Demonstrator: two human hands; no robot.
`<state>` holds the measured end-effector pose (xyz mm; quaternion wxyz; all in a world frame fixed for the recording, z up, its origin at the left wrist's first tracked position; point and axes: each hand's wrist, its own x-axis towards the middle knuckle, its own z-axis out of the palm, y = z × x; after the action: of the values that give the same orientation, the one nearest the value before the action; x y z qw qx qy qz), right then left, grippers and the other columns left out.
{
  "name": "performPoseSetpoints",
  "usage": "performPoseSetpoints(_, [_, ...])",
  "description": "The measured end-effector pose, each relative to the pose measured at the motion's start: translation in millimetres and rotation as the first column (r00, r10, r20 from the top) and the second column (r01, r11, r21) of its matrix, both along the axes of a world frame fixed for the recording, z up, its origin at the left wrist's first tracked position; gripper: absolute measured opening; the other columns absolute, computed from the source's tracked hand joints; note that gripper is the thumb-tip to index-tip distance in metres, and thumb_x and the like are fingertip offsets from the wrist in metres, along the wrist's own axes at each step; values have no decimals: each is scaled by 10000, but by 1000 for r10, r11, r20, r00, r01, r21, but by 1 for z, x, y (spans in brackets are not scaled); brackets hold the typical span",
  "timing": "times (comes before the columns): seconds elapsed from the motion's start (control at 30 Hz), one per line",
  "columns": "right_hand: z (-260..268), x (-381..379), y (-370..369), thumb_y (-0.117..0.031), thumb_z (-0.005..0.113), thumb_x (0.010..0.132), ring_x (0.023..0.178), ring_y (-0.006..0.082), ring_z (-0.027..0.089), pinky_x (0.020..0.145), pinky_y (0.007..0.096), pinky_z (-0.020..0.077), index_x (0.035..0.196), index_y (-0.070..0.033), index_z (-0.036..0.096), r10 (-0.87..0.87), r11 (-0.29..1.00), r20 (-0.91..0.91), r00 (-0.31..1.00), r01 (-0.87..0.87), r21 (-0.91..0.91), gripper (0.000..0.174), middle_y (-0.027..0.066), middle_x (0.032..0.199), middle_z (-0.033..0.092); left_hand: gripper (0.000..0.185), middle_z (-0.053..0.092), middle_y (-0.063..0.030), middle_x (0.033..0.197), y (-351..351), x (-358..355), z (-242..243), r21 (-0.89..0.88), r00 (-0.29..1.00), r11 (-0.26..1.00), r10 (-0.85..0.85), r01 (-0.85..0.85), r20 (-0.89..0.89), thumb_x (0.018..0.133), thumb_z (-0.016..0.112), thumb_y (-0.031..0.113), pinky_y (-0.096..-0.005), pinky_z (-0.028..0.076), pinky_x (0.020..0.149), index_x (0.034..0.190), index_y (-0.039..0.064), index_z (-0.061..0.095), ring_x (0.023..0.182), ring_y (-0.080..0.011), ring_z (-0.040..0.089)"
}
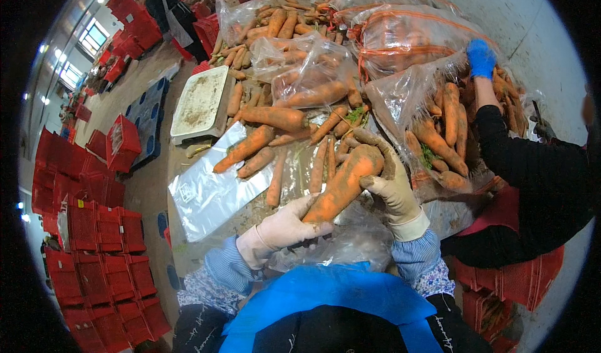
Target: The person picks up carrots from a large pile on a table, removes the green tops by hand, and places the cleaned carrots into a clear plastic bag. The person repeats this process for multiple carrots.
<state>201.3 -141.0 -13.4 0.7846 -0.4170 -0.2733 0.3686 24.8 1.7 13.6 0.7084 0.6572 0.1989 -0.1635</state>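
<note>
Between my two gloved hands is one large, soil-smudged carrot [345, 184], tilted over the table in front of me. My left hand [291, 226] grips its lower tapered end. Around the thick top end curl the fingers of my right hand [392, 179], in a dirt-stained glove. Loose carrots [274, 118] lie just beyond, some with green tops. To the left of them a stack of clear plastic bags [220, 184] lies flat, with carrot tips resting on it. A clear bag of carrots [312, 83] sits farther back.
A weighing scale with a dirty white tray [201, 100] stands at the table's left edge. Large sacks of carrots [404, 38] fill the back right. At right, a co-worker's blue-gloved hand [481, 58] reaches over an open sack [446, 127]. Red crates [103, 259] are stacked at left.
</note>
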Motion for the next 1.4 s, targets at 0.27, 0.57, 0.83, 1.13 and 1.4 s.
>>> performPoseSetpoints(0.27, [-33,-21,21,-124,725,850,1022,217,643,904,346,534,1316,15,452,-307,947,-105,946,292,-133,558,131,1136,620,615,653,-270,931,-12,12,-28,877,988,478,-102,-52,114,756,746,325,-418,538,785,1225,-5,525,900,-380,660])
performPoseSetpoints(0.57, [-2,-13,9,-226,747,759,1052,260,626,950,402,538,1334,28,444,67,995,-345,936,-36,95,698,147,1122,607,541,636,-42,764,-9,5,-21,-74,992,997,-15,25,129,862,688,492,-250,502,560,1104,19,588,665,-116,616])
performPoseSetpoints(0.83, [-18,-9,8,-187,792,669,1111,318,605,996,450,508,1347,30,414,171,956,-464,869,-32,293,806,180,1187,591,746,600,-64,678,-17,5,-12,-534,997,843,74,-65,-5,898,485,671,-219,439,435,1142,-27,588,504,-119,571])
performPoseSetpoints(1.13, [-1,-4,3,-260,870,647,1145,271,586,1008,419,492,1391,22,380,127,988,-205,971,-106,109,934,155,1235,576,641,666,-86,927,-6,4,-20,-162,993,984,88,-75,75,868,712,421,-253,531,621,1331,47,476,724,-161,662])
performPoseSetpoints(1.4, [-21,-7,13,-154,669,799,1173,305,570,1009,438,491,1407,12,372,-44,996,-305,951,64,57,698,183,1279,528,666,665,-90,1073,-3,12,-24,286,933,950,13,-124,360,860,732,244,-307,528,815,1400,9,421,939,-196,645])
